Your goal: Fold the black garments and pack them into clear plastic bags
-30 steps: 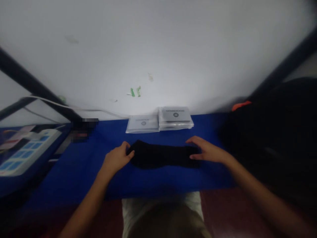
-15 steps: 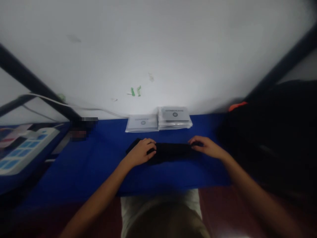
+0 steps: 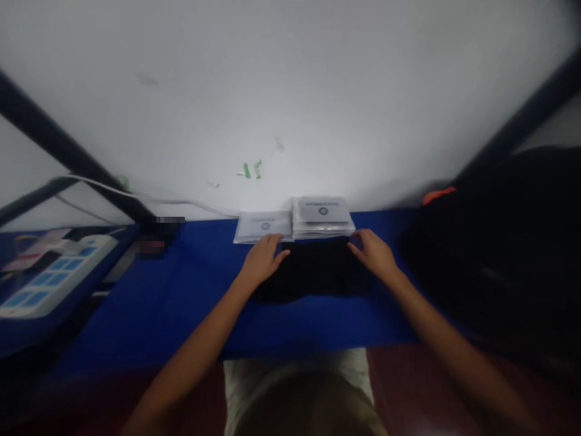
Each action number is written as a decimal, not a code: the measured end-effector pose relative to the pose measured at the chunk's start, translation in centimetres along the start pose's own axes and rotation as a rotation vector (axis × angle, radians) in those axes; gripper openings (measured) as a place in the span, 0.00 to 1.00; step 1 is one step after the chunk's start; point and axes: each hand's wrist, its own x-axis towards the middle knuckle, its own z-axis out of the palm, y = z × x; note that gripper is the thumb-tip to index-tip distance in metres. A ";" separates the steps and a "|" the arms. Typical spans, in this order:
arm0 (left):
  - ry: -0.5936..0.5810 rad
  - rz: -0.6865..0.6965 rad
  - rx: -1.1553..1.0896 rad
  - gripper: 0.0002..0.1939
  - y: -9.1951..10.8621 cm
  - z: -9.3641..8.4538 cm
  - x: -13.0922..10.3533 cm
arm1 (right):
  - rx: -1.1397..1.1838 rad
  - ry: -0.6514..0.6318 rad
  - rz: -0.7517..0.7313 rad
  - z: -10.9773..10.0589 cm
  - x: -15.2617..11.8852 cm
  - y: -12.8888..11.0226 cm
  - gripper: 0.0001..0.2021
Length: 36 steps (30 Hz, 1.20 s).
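Observation:
A black folded cloth (image 3: 318, 272) lies on a blue table surface (image 3: 172, 309) in front of me; what kind of cloth it is I cannot make out. At its upper left corner is my left hand (image 3: 264, 259), with thumb and fingers closed over the edge. My right hand (image 3: 376, 254) grips the upper right corner in the same way. Just beyond the cloth, against the wall, lie a stack of clear-bagged packets (image 3: 323, 218) with printed grey labels and a lower bagged packet (image 3: 263, 225) to its left.
A white power strip (image 3: 59, 275) with blue panels lies at the far left. A white cable (image 3: 181, 201) runs along the wall. On the right rises a large black heap (image 3: 494, 260), with an orange item (image 3: 439, 195) behind it. Dark frame bars (image 3: 77, 151) slant at both sides.
Both hands have moved away from me toward the packets, and the cloth's far edge has gone with them. More of the black cloth now lies spread between the hands.

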 end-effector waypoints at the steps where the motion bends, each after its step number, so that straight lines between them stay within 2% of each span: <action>1: -0.029 0.036 0.027 0.17 -0.2 -0.1 -0.7 | 0.000 -0.040 -0.066 0.0 -0.6 -0.2 0.13; 4: -0.148 0.104 0.099 0.10 -0.9 -0.7 -2.6 | 0.086 -0.262 -0.265 -0.2 -2.3 -0.2 0.13; 6: -0.176 0.112 0.121 0.08 -1.4 -0.9 -3.3 | 0.108 -0.350 -0.326 -0.2 -2.8 0.2 0.12; 10: -0.171 0.108 0.169 0.09 -1.9 -0.7 -2.7 | 0.111 -0.345 -0.324 0.4 -2.3 0.7 0.06; 13: -0.117 0.106 0.166 0.09 -1.9 -0.7 -1.8 | 0.136 -0.251 -0.257 0.5 -1.6 0.5 0.07; 16: -0.009 0.115 0.071 0.08 -1.2 -1.9 -2.0 | 0.322 -0.179 -0.174 -0.5 -1.5 0.1 0.07; 18: -0.020 0.145 -0.036 0.08 -0.4 -3.3 -3.0 | 0.529 -0.258 -0.144 -2.0 -2.1 0.0 0.08; 19: -0.068 0.162 -0.093 0.07 0.2 -4.1 -3.7 | 0.621 -0.333 -0.134 -2.8 -2.5 0.0 0.09; 22: -0.322 0.215 -0.199 0.06 1.9 -6.3 -6.3 | 0.787 -0.609 -0.088 -4.7 -4.0 0.3 0.10; 24: -0.458 0.232 -0.263 0.06 2.7 -7.2 -7.7 | 0.875 -0.771 -0.013 -4.8 -4.8 0.3 0.11; 25: -0.510 0.234 -0.305 0.06 3.0 -7.4 -8.1 | 0.915 -0.811 0.038 -4.5 -5.0 0.1 0.12; 26: -0.549 0.235 -0.352 0.07 3.2 -7.4 -8.2 | 0.949 -0.813 0.094 -3.9 -5.0 -0.2 0.12; 28: -0.575 0.236 -0.435 0.08 3.2 -6.8 -7.7 | 1.015 -0.724 0.201 -2.3 -4.3 -1.2 0.12; 30: -0.525 0.251 -0.457 0.08 3.1 -5.8 -6.2 | 1.142 -0.580 0.323 -0.4 -2.9 -2.4 0.12; 33: -0.426 0.284 -0.373 0.10 2.8 -3.5 -3.2 | 1.401 -0.504 0.463 2.0 0.1 -4.2 0.11; 36: -0.417 0.249 -0.279 0.12 2.4 -1.2 -0.8 | 1.557 -0.373 0.605 3.6 2.7 -5.3 0.11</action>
